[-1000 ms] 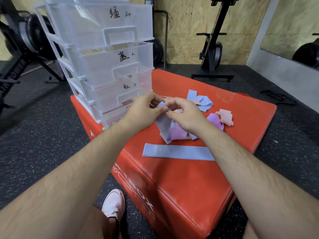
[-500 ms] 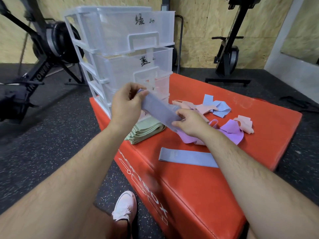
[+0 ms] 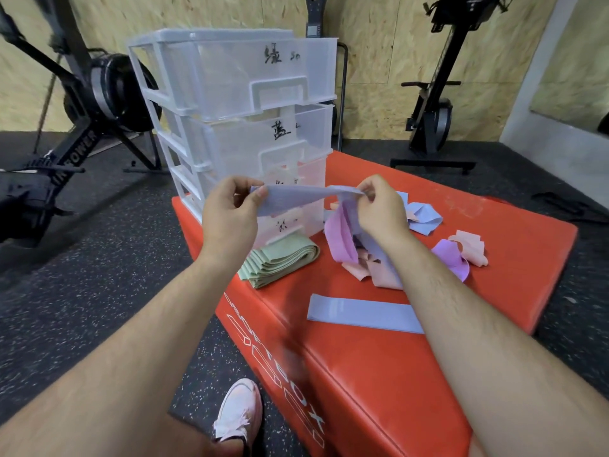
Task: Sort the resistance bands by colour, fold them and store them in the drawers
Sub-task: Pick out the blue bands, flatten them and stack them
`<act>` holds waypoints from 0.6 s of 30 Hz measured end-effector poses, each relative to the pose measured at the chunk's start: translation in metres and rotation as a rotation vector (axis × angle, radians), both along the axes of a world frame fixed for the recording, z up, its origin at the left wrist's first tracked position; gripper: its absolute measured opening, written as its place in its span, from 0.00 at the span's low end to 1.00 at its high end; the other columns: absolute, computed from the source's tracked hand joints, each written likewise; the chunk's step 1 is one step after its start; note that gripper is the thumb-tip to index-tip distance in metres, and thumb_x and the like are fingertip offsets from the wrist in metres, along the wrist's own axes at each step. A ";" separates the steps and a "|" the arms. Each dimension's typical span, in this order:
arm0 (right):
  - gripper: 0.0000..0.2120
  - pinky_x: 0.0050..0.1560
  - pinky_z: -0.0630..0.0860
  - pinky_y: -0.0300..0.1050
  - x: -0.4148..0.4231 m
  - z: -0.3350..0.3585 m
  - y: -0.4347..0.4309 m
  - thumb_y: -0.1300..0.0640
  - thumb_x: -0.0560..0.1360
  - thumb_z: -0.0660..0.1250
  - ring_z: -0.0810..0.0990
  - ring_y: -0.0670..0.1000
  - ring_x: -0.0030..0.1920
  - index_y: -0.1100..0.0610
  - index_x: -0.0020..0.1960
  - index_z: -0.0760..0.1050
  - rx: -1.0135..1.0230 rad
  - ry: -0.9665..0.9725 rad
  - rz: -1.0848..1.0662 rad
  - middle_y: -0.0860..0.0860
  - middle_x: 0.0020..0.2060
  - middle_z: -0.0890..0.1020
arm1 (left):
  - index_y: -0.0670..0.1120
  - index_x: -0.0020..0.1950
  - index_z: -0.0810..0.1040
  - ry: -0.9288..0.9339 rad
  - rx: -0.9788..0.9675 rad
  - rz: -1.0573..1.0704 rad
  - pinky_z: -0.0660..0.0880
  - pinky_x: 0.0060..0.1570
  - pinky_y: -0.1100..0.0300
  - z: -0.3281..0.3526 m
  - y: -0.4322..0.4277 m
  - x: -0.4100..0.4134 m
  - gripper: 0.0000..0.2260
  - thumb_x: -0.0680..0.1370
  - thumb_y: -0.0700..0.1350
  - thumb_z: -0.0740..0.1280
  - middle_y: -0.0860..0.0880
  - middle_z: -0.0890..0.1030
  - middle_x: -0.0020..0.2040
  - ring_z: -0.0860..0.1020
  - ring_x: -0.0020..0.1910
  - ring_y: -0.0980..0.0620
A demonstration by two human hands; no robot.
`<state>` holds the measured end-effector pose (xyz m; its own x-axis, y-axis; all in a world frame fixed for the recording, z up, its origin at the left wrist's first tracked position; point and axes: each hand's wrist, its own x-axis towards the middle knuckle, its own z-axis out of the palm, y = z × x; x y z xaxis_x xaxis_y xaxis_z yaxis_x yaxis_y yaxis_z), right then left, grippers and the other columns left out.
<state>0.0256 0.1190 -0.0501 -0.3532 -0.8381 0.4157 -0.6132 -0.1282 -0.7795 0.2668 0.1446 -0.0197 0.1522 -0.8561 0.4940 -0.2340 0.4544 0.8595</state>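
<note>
- We've got the left hand (image 3: pixel 230 219) pinching one end of a blue band (image 3: pixel 290 201), thumb vs. fingertips, other fingers curled.
- Right hand (image 3: pixel 379 209) pinches the opp. end the same way, fingers bunched on the edge.
- The band spans hand to hand, held up off the counter (image 3: pixel 379 374), roughly level, in front of the lower drawers.
- A blue strip hangs down under the right hand; we can't tell if it's part of the same band.
- Drawers (image 3: pixel 237 103): clear plastic unit, four stacked, at the counter's far-left corner. Each front has a black handwritten mark; the lower two are partly hidden by band + hands.
- Green stack (image 3: pixel 280 258): folded bands, lying on the counter just in front of the bottom drawer, below the left hand.
- Purple band (image 3: pixel 342 235) loops up under the right hand, atop a pile of pink bands (image 3: pixel 379 275). Whether the hand touches it, we can't tell.
- Flat blue band (image 3: pixel 359 313) lies nearer to us, apart from the pile, its right end hidden by the right forearm.
- Beyond the right hand: a loose blue heap (image 3: pixel 421 216).
- Further right: a second purple band (image 3: pixel 451 258) touching a crumpled pink one (image 3: pixel 471 247).
- The counter is a red padded box w/ white lettering on its near side, on a dark speckled floor (image 3: pixel 82 308).
- A pale shoe (image 3: pixel 239 413) shows on the floor beside the box.
- Black rower (image 3: pixel 99 90) stands left of the drawers.
</note>
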 end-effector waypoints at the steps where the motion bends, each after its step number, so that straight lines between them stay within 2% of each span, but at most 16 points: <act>1: 0.09 0.42 0.72 0.43 -0.007 0.003 -0.001 0.65 0.77 0.60 0.78 0.52 0.47 0.54 0.49 0.75 -0.014 -0.021 0.000 0.48 0.44 0.81 | 0.43 0.49 0.80 0.016 0.002 -0.008 0.69 0.38 0.73 0.000 -0.002 -0.003 0.03 0.79 0.41 0.69 0.52 0.78 0.39 0.73 0.35 0.63; 5: 0.09 0.43 0.72 0.38 -0.032 0.004 0.000 0.62 0.77 0.65 0.78 0.48 0.48 0.48 0.47 0.76 -0.051 -0.003 0.019 0.48 0.46 0.82 | 0.43 0.48 0.80 0.041 0.006 0.005 0.69 0.38 0.72 -0.001 -0.012 -0.010 0.02 0.79 0.41 0.69 0.54 0.78 0.39 0.74 0.34 0.64; 8: 0.07 0.41 0.68 0.33 -0.041 -0.003 0.001 0.58 0.78 0.67 0.77 0.45 0.48 0.46 0.50 0.78 0.021 0.073 0.049 0.48 0.49 0.81 | 0.45 0.48 0.80 0.015 0.026 0.010 0.69 0.38 0.73 -0.005 -0.016 -0.013 0.01 0.78 0.41 0.69 0.55 0.78 0.39 0.74 0.34 0.66; 10: 0.01 0.39 0.68 0.36 -0.046 -0.006 0.004 0.53 0.78 0.68 0.77 0.47 0.44 0.49 0.48 0.78 0.064 0.108 0.054 0.46 0.44 0.81 | 0.46 0.48 0.80 0.016 0.037 0.029 0.69 0.39 0.72 -0.007 -0.019 -0.013 0.01 0.79 0.42 0.68 0.56 0.79 0.39 0.74 0.35 0.66; 13: 0.16 0.27 0.69 0.37 -0.056 -0.006 0.017 0.45 0.79 0.68 0.75 0.51 0.33 0.56 0.40 0.76 0.159 0.217 0.055 0.50 0.32 0.76 | 0.46 0.49 0.80 0.043 0.058 0.071 0.70 0.40 0.71 -0.008 -0.023 -0.008 0.03 0.79 0.44 0.69 0.56 0.79 0.40 0.74 0.36 0.65; 14: 0.19 0.24 0.72 0.41 -0.060 -0.005 0.023 0.43 0.79 0.67 0.75 0.53 0.30 0.58 0.38 0.75 0.207 0.227 0.061 0.52 0.31 0.75 | 0.46 0.49 0.80 0.043 0.061 0.079 0.70 0.39 0.72 -0.007 -0.023 -0.007 0.02 0.79 0.44 0.69 0.56 0.79 0.40 0.73 0.35 0.66; 16: 0.22 0.26 0.76 0.49 -0.069 -0.007 0.030 0.42 0.78 0.68 0.75 0.52 0.28 0.59 0.38 0.74 0.278 0.205 0.094 0.53 0.31 0.75 | 0.46 0.49 0.80 0.043 0.055 0.098 0.70 0.37 0.74 -0.006 -0.025 -0.004 0.02 0.79 0.43 0.69 0.55 0.79 0.40 0.74 0.36 0.65; 18: 0.18 0.31 0.76 0.48 -0.078 -0.011 0.035 0.44 0.78 0.69 0.76 0.50 0.32 0.59 0.42 0.76 0.329 0.160 0.156 0.51 0.34 0.77 | 0.47 0.50 0.80 0.047 0.051 0.121 0.70 0.37 0.75 -0.007 -0.026 -0.002 0.02 0.78 0.43 0.69 0.56 0.79 0.40 0.74 0.37 0.64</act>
<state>-0.0529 0.1539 -0.0608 -0.1639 -0.9742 0.1552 -0.7231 0.0116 -0.6907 0.2650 0.1185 -0.0264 0.2777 -0.8538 0.4403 -0.2428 0.3811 0.8921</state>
